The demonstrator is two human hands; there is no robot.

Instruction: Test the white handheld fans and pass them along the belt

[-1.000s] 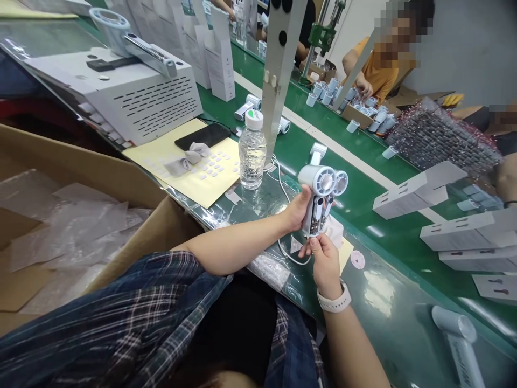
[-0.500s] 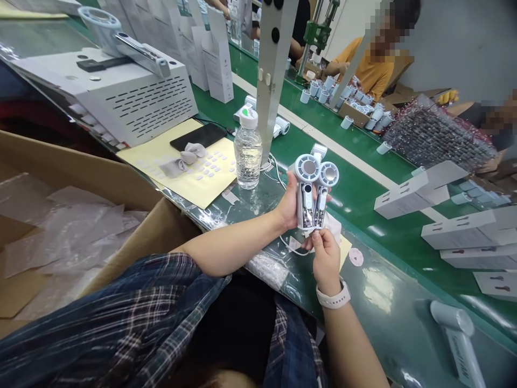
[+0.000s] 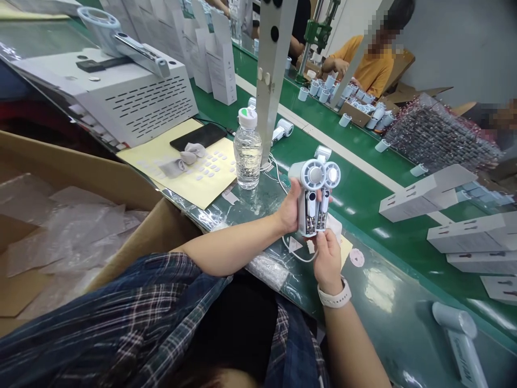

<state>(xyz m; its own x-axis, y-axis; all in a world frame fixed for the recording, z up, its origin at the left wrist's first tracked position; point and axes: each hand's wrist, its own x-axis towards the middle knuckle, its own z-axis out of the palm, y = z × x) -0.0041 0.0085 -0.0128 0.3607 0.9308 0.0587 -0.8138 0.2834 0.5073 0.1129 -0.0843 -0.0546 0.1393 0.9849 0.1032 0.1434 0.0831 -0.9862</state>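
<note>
My left hand [image 3: 290, 211] is wrapped round two small white handheld fans [image 3: 314, 198] held side by side, upright, their round heads on top. My right hand [image 3: 327, 257] sits just under their bases, fingers pinched at the bottom ends next to a white cable [image 3: 297, 254] on the bench. What the right fingers pinch is too small to make out. A white watch is on my right wrist.
A water bottle [image 3: 247, 149] stands left of the fans by a metal post [image 3: 272, 75]. A yellow sheet [image 3: 189, 167] carries a phone and a cloth. White boxes [image 3: 428, 191] lie along the green belt [image 3: 363, 199]. Another fan [image 3: 460, 334] lies bottom right. A cardboard box [image 3: 81, 215] sits left. Other people work behind.
The two fans have tilted and shifted slightly right in my left hand. My right hand has stayed beneath their bases.
</note>
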